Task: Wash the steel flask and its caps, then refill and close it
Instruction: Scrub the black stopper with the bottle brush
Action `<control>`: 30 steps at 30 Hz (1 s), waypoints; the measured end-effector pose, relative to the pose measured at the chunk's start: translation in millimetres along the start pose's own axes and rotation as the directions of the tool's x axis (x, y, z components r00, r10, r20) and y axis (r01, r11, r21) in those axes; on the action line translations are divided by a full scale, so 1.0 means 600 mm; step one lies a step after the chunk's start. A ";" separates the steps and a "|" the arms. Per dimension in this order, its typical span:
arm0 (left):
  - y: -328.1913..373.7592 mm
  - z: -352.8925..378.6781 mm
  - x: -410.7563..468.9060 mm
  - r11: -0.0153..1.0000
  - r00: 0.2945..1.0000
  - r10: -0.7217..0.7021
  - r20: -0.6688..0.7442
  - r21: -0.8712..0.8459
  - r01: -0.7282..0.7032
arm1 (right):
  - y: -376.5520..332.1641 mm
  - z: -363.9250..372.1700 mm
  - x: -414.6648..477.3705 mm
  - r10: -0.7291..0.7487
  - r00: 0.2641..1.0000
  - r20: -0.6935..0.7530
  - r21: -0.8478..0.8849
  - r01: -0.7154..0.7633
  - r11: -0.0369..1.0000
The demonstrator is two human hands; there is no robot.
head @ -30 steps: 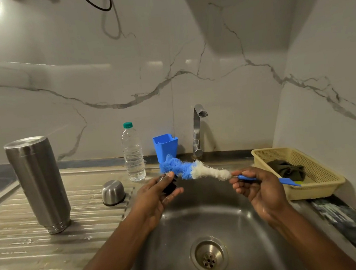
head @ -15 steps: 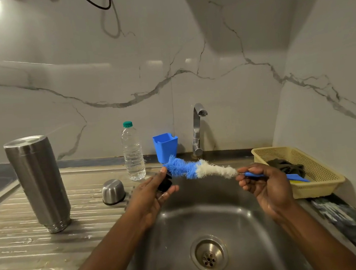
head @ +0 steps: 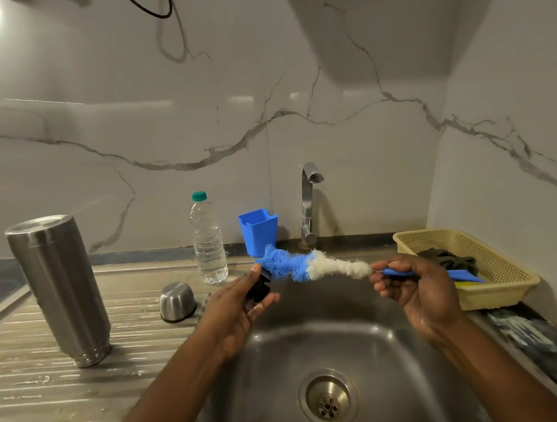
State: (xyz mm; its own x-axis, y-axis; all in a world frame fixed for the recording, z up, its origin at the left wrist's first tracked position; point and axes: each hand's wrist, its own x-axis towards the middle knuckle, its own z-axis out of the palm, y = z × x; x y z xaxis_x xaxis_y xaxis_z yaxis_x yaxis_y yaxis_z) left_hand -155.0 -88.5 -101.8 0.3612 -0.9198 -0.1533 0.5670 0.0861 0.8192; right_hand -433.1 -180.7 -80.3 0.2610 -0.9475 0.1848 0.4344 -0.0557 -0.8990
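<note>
Currently the left hand (head: 235, 307) is gripping the small black cap (head: 258, 288) between thumb and curled fingers over the back left edge of the sink (head: 219, 401), much where it was a second ago. The right hand (head: 418, 289) is pinching the thin blue handle of the bottle brush (head: 305, 265). That hand is sitting slightly further right than a second ago, so the handle's flat end is now overlapping the yellow basket (head: 513, 291). It is almost unchanged against half a second ago. The brush is lying nearly level between the hands, its blue bristled tip touching the black cap and its white bristles nearer the right hand. The steel flask (head: 60, 287) is standing on its narrow ringed end, far left on the ribbed table (head: 33, 383), well apart from both hands and not shifted. The domed steel cap (head: 176, 300) is resting mouth down on the table between flask and sink, also not shifted. A clear water bottle (head: 208, 247) with a green lid is standing behind it, holding water up to about its shoulder. A blue cup (head: 258, 231) is standing beside the tap (head: 308, 204); its contents cannot be seen. The basket is holding a dark crumpled cloth (head: 449, 259) and something yellow under the brush handle. The sink basin is showing only its drain (head: 328, 398).
</note>
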 end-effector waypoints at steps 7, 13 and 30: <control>-0.006 0.005 -0.005 1.000 1.000 -0.006 0.009 0.018 0.006 | 0.015 0.009 -0.003 -0.004 1.000 0.024 -0.048 0.006 0.999; -0.003 0.008 -0.005 1.000 0.999 0.025 -0.022 0.002 -0.025 | 0.000 -0.004 0.002 -0.039 0.999 -0.019 -0.004 0.039 0.999; 0.002 0.002 -0.002 0.998 0.998 0.041 -0.049 -0.039 -0.043 | 0.002 -0.004 0.004 -0.027 1.000 -0.005 0.003 0.027 1.000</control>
State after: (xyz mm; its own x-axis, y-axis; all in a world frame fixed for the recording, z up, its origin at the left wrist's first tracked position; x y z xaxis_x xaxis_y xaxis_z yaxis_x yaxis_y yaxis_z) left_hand -155.7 -87.8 -100.0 0.4201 -0.8955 -0.1469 0.5798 0.1403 0.8026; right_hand -433.9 -183.5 -81.9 0.2446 -0.9472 0.2072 0.4437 -0.0806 -0.8925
